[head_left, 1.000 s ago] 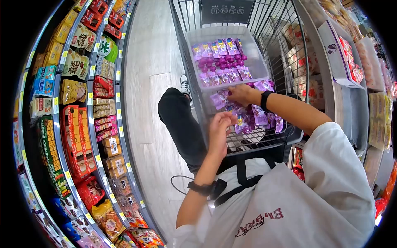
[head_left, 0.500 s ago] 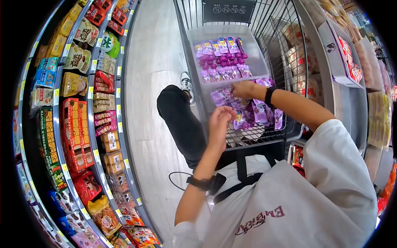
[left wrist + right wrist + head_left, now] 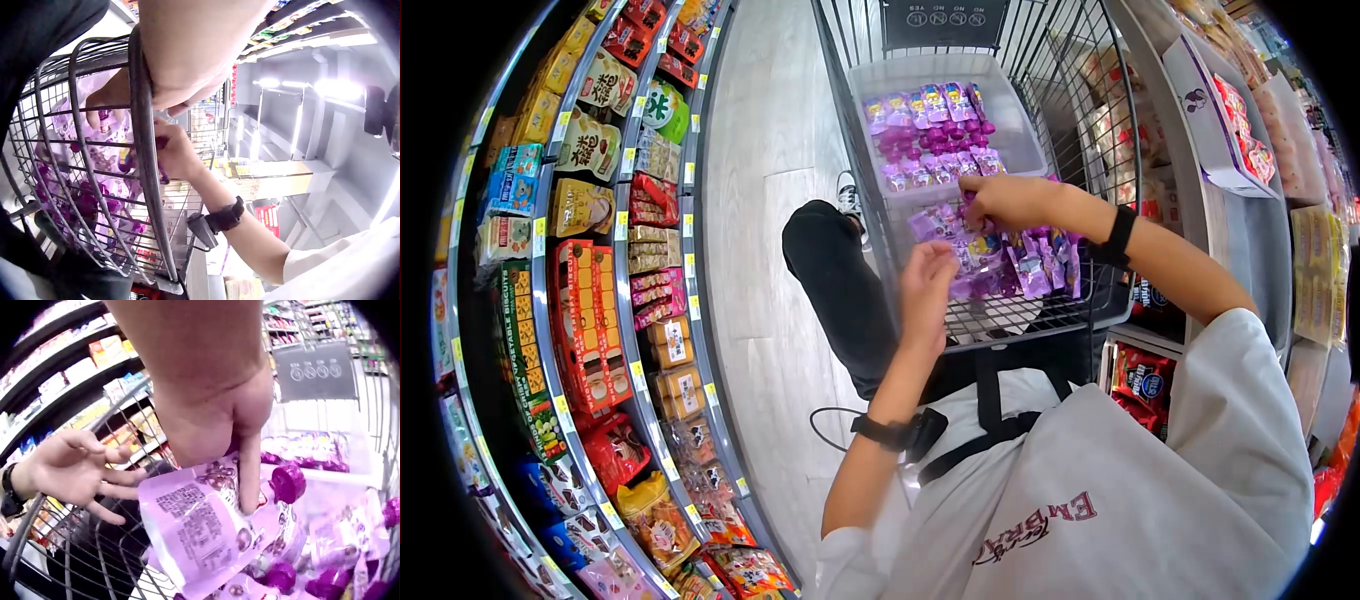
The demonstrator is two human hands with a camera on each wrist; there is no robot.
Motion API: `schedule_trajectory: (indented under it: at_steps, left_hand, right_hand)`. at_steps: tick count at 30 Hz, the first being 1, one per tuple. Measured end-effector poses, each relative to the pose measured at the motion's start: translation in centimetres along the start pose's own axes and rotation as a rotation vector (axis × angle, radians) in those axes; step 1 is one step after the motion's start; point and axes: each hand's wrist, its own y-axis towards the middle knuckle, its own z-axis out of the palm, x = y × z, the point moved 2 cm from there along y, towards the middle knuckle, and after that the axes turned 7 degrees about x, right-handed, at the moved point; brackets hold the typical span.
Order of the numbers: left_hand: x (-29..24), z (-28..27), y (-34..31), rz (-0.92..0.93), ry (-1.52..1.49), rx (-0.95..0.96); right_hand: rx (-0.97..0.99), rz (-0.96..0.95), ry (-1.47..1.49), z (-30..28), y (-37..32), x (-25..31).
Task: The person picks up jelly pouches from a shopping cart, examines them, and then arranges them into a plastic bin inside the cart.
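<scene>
Purple capped pouches (image 3: 1032,265) lie in a loose pile in the shopping cart, on the near side of a translucent bin (image 3: 1012,112) that holds rows of similar pouches (image 3: 945,108). Over the pile, my right hand (image 3: 1012,203) grips one pouch; in the right wrist view this pouch (image 3: 190,528) hangs below the right hand (image 3: 215,419), its printed back showing. My left hand (image 3: 927,290) hovers at the cart's near left, fingers apart and holding nothing; the right wrist view shows the left hand (image 3: 78,467) beside the wire side, palm visible.
Snack shelves (image 3: 622,235) run along the left of the aisle floor (image 3: 765,160). On the right stand more shelves and a white display box (image 3: 1200,110). The cart's wire side (image 3: 1135,120) rises between the bin and those goods. A dark-trousered leg (image 3: 830,290) is beside the cart.
My right hand has risen from the pile and shifted slightly right, with a pouch in its grip. The left hand has moved a little up, and some loose pouches lie differently.
</scene>
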Motion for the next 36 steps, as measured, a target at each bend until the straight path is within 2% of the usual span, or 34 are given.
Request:
schedule_trajectory:
  at_steps: [2,3,5,9,11,12,14,15,16,17,18,20,21,22,24,25,29,31,32,34,36]
  left_hand:
    - [-0.1,0.1,0.1,0.184,0.115,-0.081]
    - [-0.4,0.4,0.0,0.182,0.117,-0.084]
    - [-1.8,1.4,-0.5,0.37,0.419,-0.103]
    - [-1.4,1.0,-0.3,0.32,0.553,-0.063]
    - [-1.3,1.1,-0.4,0.204,0.337,-0.018]
    - [-1.7,1.4,-0.5,0.202,0.338,-0.019]
    - [-2.8,2.6,-0.9,0.473,0.696,0.073]
    - [-2.4,2.7,-0.6,0.469,0.699,0.078]
    - [-1.6,3.0,-0.2,0.386,0.623,0.196]
    - [-0.9,3.3,0.0,0.301,0.545,0.311]
    - [-1.2,3.3,-0.2,0.296,0.55,0.318]
    - [-1.7,2.8,-0.6,0.107,0.519,0.309]
    - [-2.4,3.2,-1.0,0.077,0.339,0.328]
    - [-2.3,3.1,-1.0,0.077,0.344,0.324]
    - [-2.2,3.2,-1.2,-0.076,0.001,0.334]
    - [-2.8,3.4,-1.7,-0.173,-0.084,0.291]
    - [-2.9,3.5,-1.6,-0.113,-0.143,0.333]
    - [-2.9,3.6,-1.3,0.035,-0.188,0.369]
    - [-2.5,3.5,-1.0,0.035,-0.185,0.367]
    - [-2.2,3.1,-0.4,0.218,-0.049,0.366]
    - [-2.1,2.9,-0.6,0.205,-0.014,0.335]
  right_hand:
    - [-0.053,-0.046,-0.006,-1.4,-0.7,1.4]
    - [-0.105,-0.09,-0.015,-2.2,-1.1,2.2]
    - [-0.109,-0.044,0.078,-3.6,-2.1,3.4]
    - [-0.156,0.011,0.248,-3.1,-3.1,3.0]
    - [-0.187,0.005,0.293,-3.0,-3.8,2.7]
    - [-0.222,-0.001,0.298,-3.2,-4.2,2.7]
    - [-0.257,-0.007,0.307,-3.7,-4.7,2.9]
    - [-0.192,0.084,0.499,-3.6,-4.8,3.1]
    - [-0.126,0.177,0.69,-3.5,-4.8,3.3]
    - [-0.081,0.15,0.684,-3.5,-4.6,3.8]
    - [-0.088,0.152,0.69,-3.2,-4.2,3.9]
    - [-0.064,0.174,0.882,-2.7,-3.3,4.0]
    - [-0.074,0.189,0.885,-2.8,-3.0,4.1]
    - [-0.074,0.182,0.887,-2.6,-2.7,3.9]
    - [-0.088,0.22,1.333,-1.8,-1.9,3.7]
    - [-0.1,0.207,1.354,-1.9,-1.9,3.8]
    - [-0.114,0.269,1.391,-2.4,-2.2,4.4]
    - [-0.211,0.303,1.574,-2.6,-2.5,4.3]
    - [-0.21,0.3,1.577,-2.4,-2.5,4.1]
    - [-0.282,0.308,1.771,-1.6,-2.2,3.2]
    - [-0.308,0.27,1.846,-0.9,-1.9,3.9]
